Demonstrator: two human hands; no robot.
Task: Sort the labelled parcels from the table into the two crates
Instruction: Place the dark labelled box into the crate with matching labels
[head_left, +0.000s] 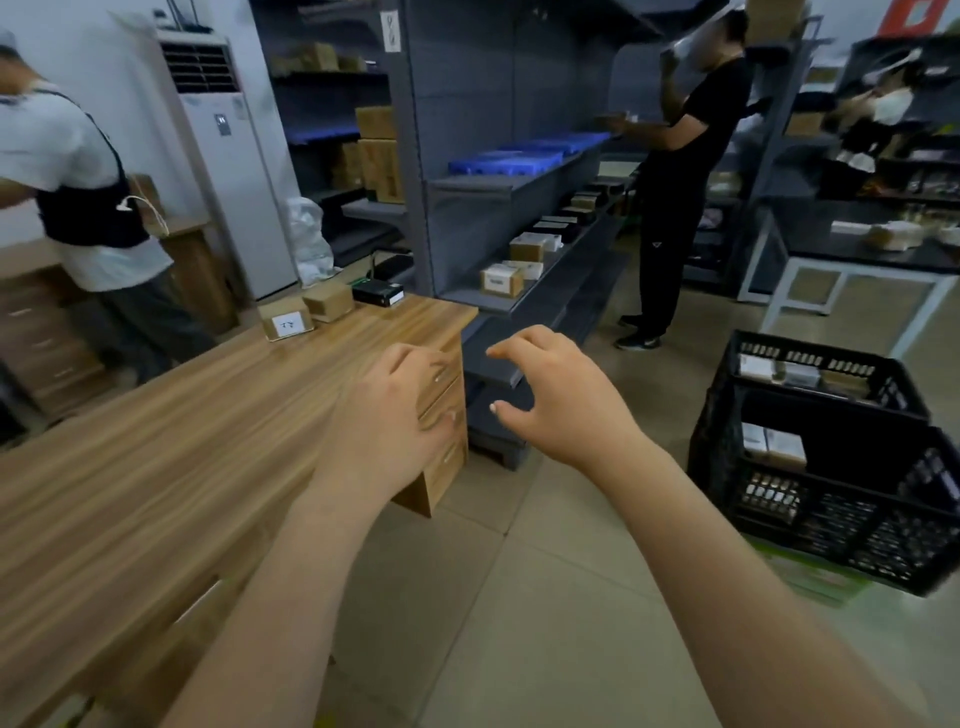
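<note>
Head view, left to right: at the far end of your wood-grain table (156, 441) sit a boxy cardboard parcel with a white label (285, 319), a plain brown parcel (328, 301) and a flat black box (378, 292). Your left hand (395, 415) hovers at the table's corner, fingers loosely bent, empty. Your right hand (561, 405) is spread and empty. On the floor, the far crate (815, 356) and near crate (857, 530), both black lattice plastic, hold small parcels.

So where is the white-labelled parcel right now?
Head view: the white-labelled parcel sits at the far end of the table, upper left, left of a plain brown parcel and a black box.
</note>
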